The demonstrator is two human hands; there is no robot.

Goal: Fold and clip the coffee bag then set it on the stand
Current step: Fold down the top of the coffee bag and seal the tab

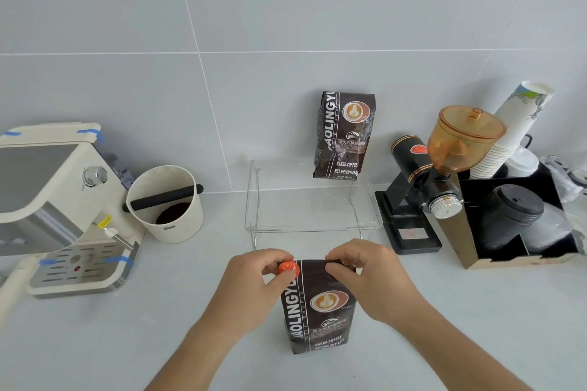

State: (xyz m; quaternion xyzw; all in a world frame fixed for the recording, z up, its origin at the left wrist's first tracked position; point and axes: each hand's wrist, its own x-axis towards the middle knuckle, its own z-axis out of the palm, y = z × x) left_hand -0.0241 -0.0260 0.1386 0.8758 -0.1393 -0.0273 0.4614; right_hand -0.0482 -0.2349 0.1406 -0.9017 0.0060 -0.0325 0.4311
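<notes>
A dark brown coffee bag (319,311) stands upright on the counter in front of me, its top folded down. My left hand (257,282) pinches an orange clip (289,268) at the bag's top left corner. My right hand (365,273) grips the folded top edge on the right side. Behind the bag stands a clear acrylic stand (313,225). A second identical coffee bag (344,135) sits upright at the back right of the stand's top, against the wall.
A cream espresso machine (60,200) stands at the left, with a cream knock box (168,203) beside it. At the right are a black grinder with an amber hopper (441,165), a stack of paper cups (514,130) and a black box of lids (514,222).
</notes>
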